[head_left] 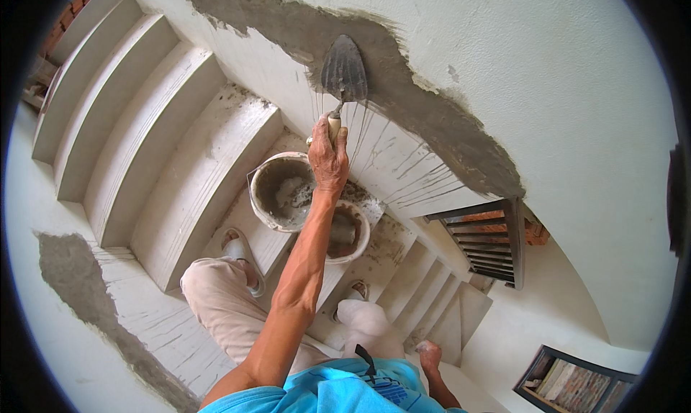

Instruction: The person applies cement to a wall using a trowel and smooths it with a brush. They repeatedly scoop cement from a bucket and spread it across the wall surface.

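Near the upper middle, my left hand [329,157] is closed around the pale handle of a pointed trowel [344,69]. The grey, mortar-smeared blade lies over a long band of wet grey mortar [446,118] on the white wall, apparently against it. Dark drips run down below the band. Under my left forearm stand a bucket [260,197] with grey mortar inside and a smaller pail [363,242] with brownish contents, partly hidden by the arm. My right hand [430,355] hangs low beside my right knee, fingers curled; whether it holds anything is hidden.
Pale stair treads [173,175] climb to the upper left, and further steps [425,291] descend at the right. My sandalled feet are on the steps by the pails. Another mortar patch [79,276] marks the left wall. A dark railing [489,244] and a bookshelf [568,380] are at right.
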Action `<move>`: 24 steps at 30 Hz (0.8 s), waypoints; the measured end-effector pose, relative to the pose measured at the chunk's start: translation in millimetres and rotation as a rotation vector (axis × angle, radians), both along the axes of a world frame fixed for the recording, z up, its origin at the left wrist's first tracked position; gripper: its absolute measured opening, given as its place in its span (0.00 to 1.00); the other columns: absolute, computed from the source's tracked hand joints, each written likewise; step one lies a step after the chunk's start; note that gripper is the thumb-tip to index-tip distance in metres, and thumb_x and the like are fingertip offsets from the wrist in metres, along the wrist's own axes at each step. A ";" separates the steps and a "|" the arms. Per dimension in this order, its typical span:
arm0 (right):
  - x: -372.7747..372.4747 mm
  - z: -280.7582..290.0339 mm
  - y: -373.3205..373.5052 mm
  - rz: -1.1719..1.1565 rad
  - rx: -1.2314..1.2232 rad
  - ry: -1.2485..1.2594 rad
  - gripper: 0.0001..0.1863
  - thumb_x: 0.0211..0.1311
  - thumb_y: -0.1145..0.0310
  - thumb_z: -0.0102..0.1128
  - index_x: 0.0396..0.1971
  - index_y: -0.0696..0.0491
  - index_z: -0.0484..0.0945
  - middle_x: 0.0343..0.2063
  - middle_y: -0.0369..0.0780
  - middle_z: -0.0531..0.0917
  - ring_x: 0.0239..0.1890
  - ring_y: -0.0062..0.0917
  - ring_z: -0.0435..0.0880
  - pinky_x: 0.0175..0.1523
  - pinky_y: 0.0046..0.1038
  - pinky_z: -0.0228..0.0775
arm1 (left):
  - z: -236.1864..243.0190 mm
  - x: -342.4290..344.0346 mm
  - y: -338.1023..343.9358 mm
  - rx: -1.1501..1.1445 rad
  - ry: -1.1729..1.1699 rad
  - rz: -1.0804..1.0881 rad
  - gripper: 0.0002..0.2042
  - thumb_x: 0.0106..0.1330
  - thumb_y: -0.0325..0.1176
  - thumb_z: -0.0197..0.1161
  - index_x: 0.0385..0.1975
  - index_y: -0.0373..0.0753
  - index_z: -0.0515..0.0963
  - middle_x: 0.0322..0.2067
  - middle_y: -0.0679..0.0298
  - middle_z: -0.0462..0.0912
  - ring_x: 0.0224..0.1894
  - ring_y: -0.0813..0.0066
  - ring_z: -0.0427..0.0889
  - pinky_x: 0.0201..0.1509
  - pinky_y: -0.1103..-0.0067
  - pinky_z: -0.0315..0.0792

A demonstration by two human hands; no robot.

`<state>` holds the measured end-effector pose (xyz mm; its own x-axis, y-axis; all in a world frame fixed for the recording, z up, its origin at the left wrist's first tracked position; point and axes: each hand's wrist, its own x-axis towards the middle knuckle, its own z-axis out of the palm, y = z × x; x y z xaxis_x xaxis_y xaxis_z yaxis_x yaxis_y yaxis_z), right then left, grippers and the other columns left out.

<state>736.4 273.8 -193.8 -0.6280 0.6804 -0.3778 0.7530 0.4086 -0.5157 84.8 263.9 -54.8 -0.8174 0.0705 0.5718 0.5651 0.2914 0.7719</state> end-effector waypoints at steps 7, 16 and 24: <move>1.9 -10.2 -1.1 -0.005 0.074 0.058 0.06 0.49 0.74 0.57 0.21 0.53 0.84 0.21 0.40 0.85 0.25 0.33 0.86 0.34 0.33 0.78 | 24.8 6.8 10.2 0.035 -0.048 -0.149 0.20 0.73 0.32 0.62 0.61 0.32 0.71 0.47 0.47 0.82 0.47 0.53 0.83 0.51 0.65 0.76; 0.6 1.0 -2.3 -0.001 0.004 0.026 0.09 0.57 0.66 0.58 0.26 0.53 0.85 0.24 0.43 0.87 0.29 0.37 0.88 0.39 0.37 0.78 | 11.0 7.2 -0.8 0.049 0.001 -0.039 0.20 0.72 0.31 0.63 0.61 0.33 0.72 0.48 0.46 0.81 0.46 0.48 0.84 0.49 0.62 0.77; 5.4 -10.9 1.4 -0.001 0.059 0.100 0.07 0.53 0.71 0.58 0.21 0.53 0.84 0.22 0.39 0.86 0.25 0.31 0.86 0.34 0.32 0.78 | 20.1 7.9 3.7 0.014 -0.040 -0.063 0.20 0.72 0.32 0.63 0.61 0.34 0.72 0.49 0.45 0.82 0.47 0.47 0.84 0.50 0.61 0.77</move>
<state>741.8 275.2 -204.7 -0.6599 0.7002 -0.2725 0.6996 0.4402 -0.5628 92.7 267.5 -34.6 -0.8336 0.1147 0.5404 0.5509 0.2453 0.7977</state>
